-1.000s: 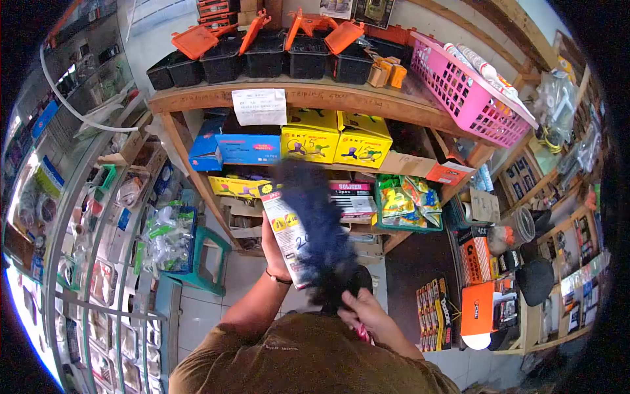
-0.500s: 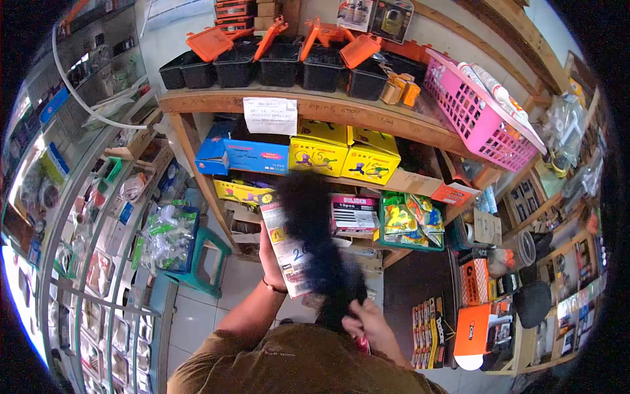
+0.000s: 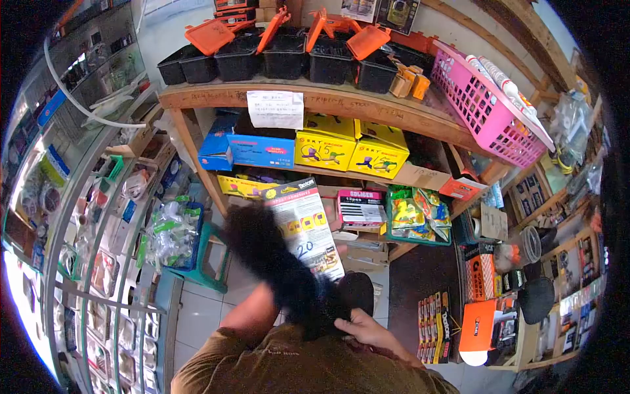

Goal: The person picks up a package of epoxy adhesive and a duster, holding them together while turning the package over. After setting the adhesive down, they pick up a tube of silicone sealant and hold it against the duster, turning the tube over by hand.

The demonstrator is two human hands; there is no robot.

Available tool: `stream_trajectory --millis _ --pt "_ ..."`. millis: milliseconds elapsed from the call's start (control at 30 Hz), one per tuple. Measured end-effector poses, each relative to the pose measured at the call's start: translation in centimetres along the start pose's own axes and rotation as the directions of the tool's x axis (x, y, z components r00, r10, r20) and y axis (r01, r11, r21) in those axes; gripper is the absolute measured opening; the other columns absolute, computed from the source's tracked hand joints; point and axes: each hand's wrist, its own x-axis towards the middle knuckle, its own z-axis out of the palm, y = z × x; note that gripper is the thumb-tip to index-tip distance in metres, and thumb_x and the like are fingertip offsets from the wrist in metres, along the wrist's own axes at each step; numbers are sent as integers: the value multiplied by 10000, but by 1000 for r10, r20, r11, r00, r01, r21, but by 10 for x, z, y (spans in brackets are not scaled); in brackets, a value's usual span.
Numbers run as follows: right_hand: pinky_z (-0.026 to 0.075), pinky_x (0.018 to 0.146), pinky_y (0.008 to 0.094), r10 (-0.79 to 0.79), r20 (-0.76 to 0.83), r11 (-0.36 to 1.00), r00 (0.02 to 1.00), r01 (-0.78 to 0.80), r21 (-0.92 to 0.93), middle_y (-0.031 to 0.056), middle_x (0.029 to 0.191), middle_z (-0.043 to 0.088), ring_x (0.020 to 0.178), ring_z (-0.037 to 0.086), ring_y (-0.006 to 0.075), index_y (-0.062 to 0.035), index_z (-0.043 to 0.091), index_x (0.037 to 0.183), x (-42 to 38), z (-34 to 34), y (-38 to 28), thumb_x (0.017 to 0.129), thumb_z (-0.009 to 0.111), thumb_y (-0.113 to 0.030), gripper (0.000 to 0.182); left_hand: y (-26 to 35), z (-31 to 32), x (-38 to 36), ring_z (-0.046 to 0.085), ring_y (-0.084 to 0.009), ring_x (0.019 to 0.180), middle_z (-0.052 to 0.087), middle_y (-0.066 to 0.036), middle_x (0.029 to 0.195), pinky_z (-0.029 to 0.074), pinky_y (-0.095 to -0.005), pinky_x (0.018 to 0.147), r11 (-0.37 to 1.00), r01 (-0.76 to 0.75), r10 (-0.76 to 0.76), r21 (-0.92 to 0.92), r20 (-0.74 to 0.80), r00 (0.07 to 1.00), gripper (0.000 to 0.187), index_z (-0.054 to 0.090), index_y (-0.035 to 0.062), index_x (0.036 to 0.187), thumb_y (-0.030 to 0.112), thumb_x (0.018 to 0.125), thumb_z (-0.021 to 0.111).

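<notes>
A dark, fluffy duster (image 3: 289, 269), blurred by motion, runs from my right hand (image 3: 364, 327) up and left across my lap. My right hand is closed at its lower end, close to my shirt. Behind the duster stands a flat, printed adhesive pack (image 3: 308, 226), white with yellow pictures and a handwritten "20". My left hand (image 3: 342, 251) holds it from behind. Only its fingertips show at the pack's right edge; the duster covers the wrist and the pack's lower left side.
Ahead is a wooden shelf (image 3: 387, 108) with black bins (image 3: 282, 62) and a pink basket (image 3: 489, 108). Below sit yellow boxes (image 3: 325, 148), a blue box (image 3: 262, 151) and a green tray (image 3: 420, 235). A green stool (image 3: 213, 262) is left; an orange box (image 3: 477, 325) is right.
The duster's head has swung left, from the pack's right side to its lower left. The pack has shifted right and its printed face shows more.
</notes>
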Motion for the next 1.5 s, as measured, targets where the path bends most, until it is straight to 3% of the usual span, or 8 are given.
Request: stream_trajectory --millis 133,267,400,900,1067,1133,1267,1500 --pt "317 346 229 154 -63 759 986 -77 647 -2 495 366 382 371 85 -110 289 658 -4 -15 -1 847 559 -321 391 3 14 -3 265 -312 1259 271 -119 1373 226 -600 967 996 -43 28 81 185 982 719 245 155 1347 608 798 350" --pt "239 295 259 236 -164 970 958 -241 -10 5 453 334 350 352 95 -134 306 679 -2 0 -3 853 545 -336 358 5 2 -1 373 -314 1188 370 -166 1297 326 -502 956 999 -46 45 -18 -58 997 681 317 112 1310 588 822 334" --pt "267 309 247 248 -70 860 966 -186 476 13 443 353 346 367 98 -117 308 620 -5 -9 -7 834 569 -358 415 16 -7 -11 336 -349 1204 288 -155 1352 288 -575 946 977 37 -17 -209 96 995 692 281 144 1327 599 809 343" --pt "300 319 257 284 -32 959 958 -283 23 34 487 400 343 367 106 -121 284 761 -3 9 -28 849 552 -313 342 13 9 -11 331 -309 1217 248 -140 1379 299 -613 913 998 -24 25 54 -10 1000 724 191 96 1353 549 818 372" --pt "315 335 255 334 -215 864 918 -207 458 19 452 416 321 364 104 -98 333 542 -6 6 -16 864 523 -327 439 10 -16 -19 285 -320 1241 252 -139 1376 302 -503 968 1000 -20 19 3 29 999 709 219 113 1349 573 820 321" --pt "316 326 253 76 43 995 996 -73 -65 22 445 422 309 359 103 -110 349 648 -8 7 -18 869 511 -340 357 4 -5 -9 262 -302 1261 245 -92 1390 253 -585 957 998 28 -18 -63 155 988 708 206 138 1357 595 822 277" --pt "323 327 227 261 -304 830 916 -52 556 12 462 416 348 366 81 -106 353 707 -8 6 -8 861 521 -359 341 14 -1 -17 328 -354 1217 284 -126 1366 233 -636 938 1000 2 -2 6 -70 998 733 214 130 1354 617 811 296" --pt "289 294 238 337 -136 907 932 -282 312 10 448 391 310 333 90 -83 374 702 -20 9 -25 871 503 -354 344 2 9 -8 346 -370 1190 303 -125 1351 225 -650 935 997 59 -58 -52 24 998 696 268 154 1332 605 808 345"
